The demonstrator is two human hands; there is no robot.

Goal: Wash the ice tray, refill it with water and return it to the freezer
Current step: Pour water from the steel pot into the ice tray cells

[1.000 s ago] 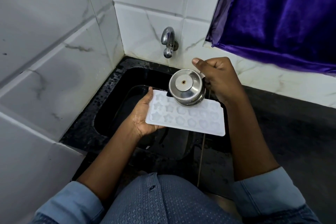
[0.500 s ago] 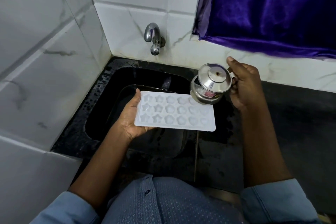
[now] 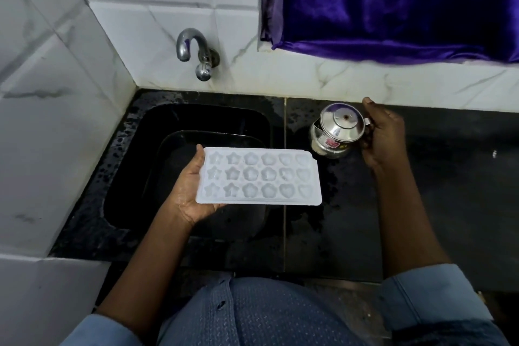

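So the ice tray (image 3: 259,178) is held level over the right side of the sink (image 3: 132,154), with its right end poking out above the wet black tabletop (image 3: 449,191). The left hand (image 3: 193,191) has it by the left short end only: palm and fingers underneath, thumb on top near the far corner.

It's thin white plastic with star, flower and heart cells, so I'd guess light when empty but pretty bendy. The cells look glossy, though I honestly can't tell how much water is in them. If they're full, holding one end is sketchy. The far end can sag and slosh, and wet plastic is slippery. I'd take both short ends, or get a flat palm under the middle, and carry it dead level.

The right hand (image 3: 382,135) is curled around the handle of a small steel pot (image 3: 337,132) with a domed lid, just right of the sink. I can't tell if the pot is actually touching the tabletop. It's shiny, hard and rounded.

There's a chrome tap (image 3: 193,48) on the marbled white tiles at the far side, and a purple velvety curtain (image 3: 393,3) at the far right.
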